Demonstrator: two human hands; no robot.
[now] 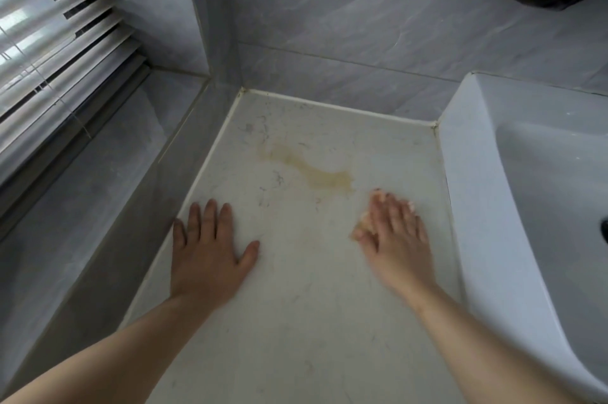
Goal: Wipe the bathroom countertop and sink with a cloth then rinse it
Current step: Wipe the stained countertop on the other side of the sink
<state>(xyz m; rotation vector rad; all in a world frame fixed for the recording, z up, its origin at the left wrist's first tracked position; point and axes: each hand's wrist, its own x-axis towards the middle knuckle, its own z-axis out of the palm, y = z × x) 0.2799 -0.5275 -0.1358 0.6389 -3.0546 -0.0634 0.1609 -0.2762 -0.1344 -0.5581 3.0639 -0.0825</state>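
The cloth (364,216), a pale scrap barely showing under the blurred right hand (393,232) on the countertop (296,321) just short of the yellow stain (325,178), is probably soft, light and limp — best pressed flat under straight fingers, as here — while the left hand (207,252) lies flat, fingers spread, holding nothing.

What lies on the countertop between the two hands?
Only bare white marbled countertop between left hand and right hand, head view; the yellowish stain sits beyond.
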